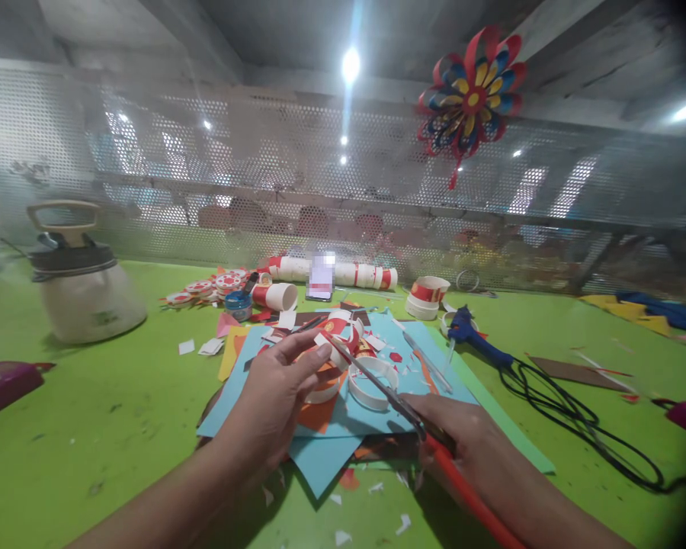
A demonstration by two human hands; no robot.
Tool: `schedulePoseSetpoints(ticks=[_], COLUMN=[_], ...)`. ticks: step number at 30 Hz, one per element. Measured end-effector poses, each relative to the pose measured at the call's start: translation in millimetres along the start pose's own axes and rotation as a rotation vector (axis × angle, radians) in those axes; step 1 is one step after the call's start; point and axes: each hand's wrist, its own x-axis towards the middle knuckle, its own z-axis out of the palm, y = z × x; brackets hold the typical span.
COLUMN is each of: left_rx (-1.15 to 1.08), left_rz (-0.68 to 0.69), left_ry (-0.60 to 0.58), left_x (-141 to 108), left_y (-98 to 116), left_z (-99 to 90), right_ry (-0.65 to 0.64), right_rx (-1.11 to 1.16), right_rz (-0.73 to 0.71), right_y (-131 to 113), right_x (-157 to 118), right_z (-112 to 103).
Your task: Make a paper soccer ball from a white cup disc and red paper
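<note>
My left hand pinches a small red and white paper cup piece between thumb and fingers, above the blue paper. My right hand is wrapped round scissors with orange-red handles. Their blades point up and left, with the tips at the piece in my left hand. Whether the blades are cutting into it is too small to tell. A white paper ring lies beneath the blades on the blue paper. Cut scraps and an orange sheet lie about my left hand.
A blue glue gun with a black cable lies at the right. Behind are a phone, stacked cups, a blue jar and cup rings. A large jug stands left. A paper flower hangs above.
</note>
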Motion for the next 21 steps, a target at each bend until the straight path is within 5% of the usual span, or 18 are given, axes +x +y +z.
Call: schedulePoseSetpoints(ticks=[21], left_rx=[-0.050], left_rz=[0.048], left_ry=[0.005], left_x=[-1.6], left_y=[3.7], left_z=[-0.9], right_ry=[0.005], right_rx=[0.018], right_rz=[0.025], right_y=[-4.3], right_x=[-0.2], right_z=[-0.6])
